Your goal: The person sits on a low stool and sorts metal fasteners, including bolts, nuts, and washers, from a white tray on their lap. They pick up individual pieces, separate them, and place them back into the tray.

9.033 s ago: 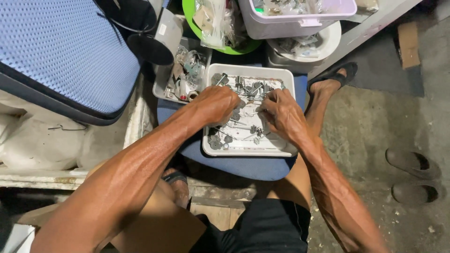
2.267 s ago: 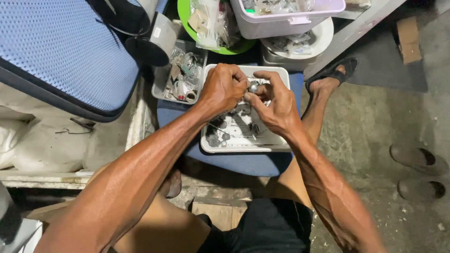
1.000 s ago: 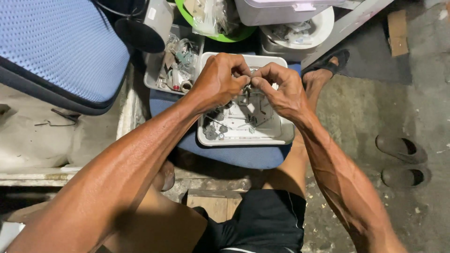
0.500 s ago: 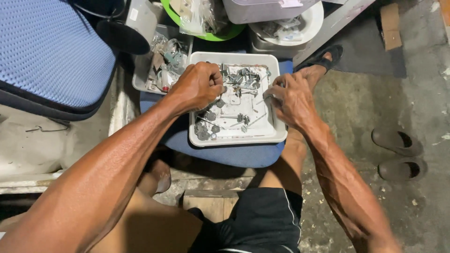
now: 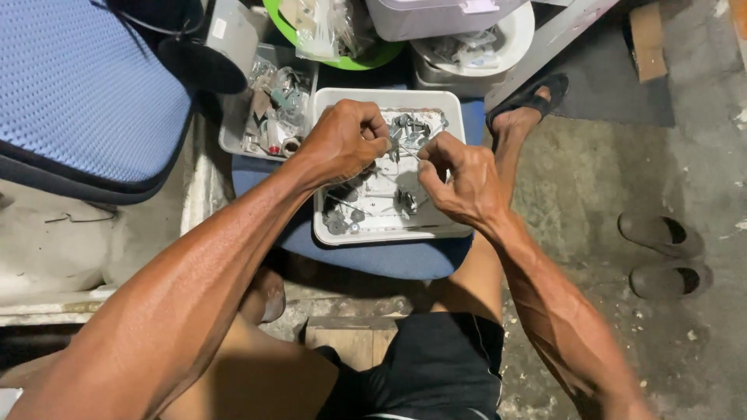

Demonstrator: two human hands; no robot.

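Observation:
A white rectangular tray (image 5: 450,101) holding several small metal parts rests on a blue cushion (image 5: 373,257). Both hands hover just above the tray's middle. My left hand (image 5: 342,141) is curled, its fingertips pinched on a small metal part at the tray's upper middle. My right hand (image 5: 461,175) is also curled, thumb and forefinger pinched near a thin wire-like piece (image 5: 405,149) between the two hands. What exactly each pinch encloses is too small to tell. Loose screws and clips (image 5: 342,222) lie in the tray's lower left.
A second tray of mixed parts (image 5: 268,117) sits left of the white tray. A blue padded seat (image 5: 78,85) lies far left. A green bowl (image 5: 342,54), white bowl (image 5: 475,50) and grey box (image 5: 443,15) stand behind. Two sandals (image 5: 661,253) rest on the concrete at right.
Half a second ago both hands were spread apart over the tray; now they have come together over its upper middle with fingers pinched. The view has shifted slightly.

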